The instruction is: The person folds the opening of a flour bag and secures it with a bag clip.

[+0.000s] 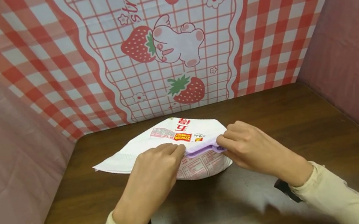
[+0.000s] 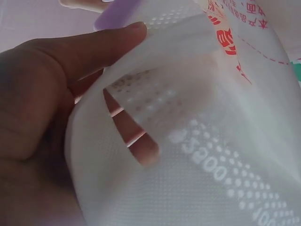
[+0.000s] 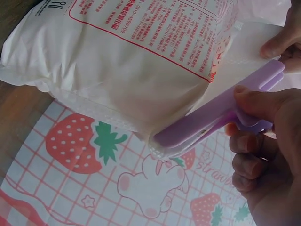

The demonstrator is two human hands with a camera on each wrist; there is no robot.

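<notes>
A white plastic bag [image 1: 146,141] with red print rests on the table, its bottom bulging with contents in the right wrist view. Across its top lies a long purple bag clip [image 1: 201,151], set over the white plastic near one corner. My right hand [image 1: 256,149] grips the clip's end, thumb on one side and curled fingers on the other. To the left, my left hand [image 1: 155,177] pinches the bag's top edge beside the clip. In the left wrist view, the left fingers [image 2: 141,153] lie behind the bag's white plastic [image 2: 141,197], with the thumb in front.
The brown wooden table [image 1: 84,192] carries the bag. Behind it hangs a red-and-white checked cloth [image 1: 264,32] with strawberry pictures. Pink curtains [image 1: 354,66] stand on both sides. A dark band [image 1: 286,190] sits around the right wrist.
</notes>
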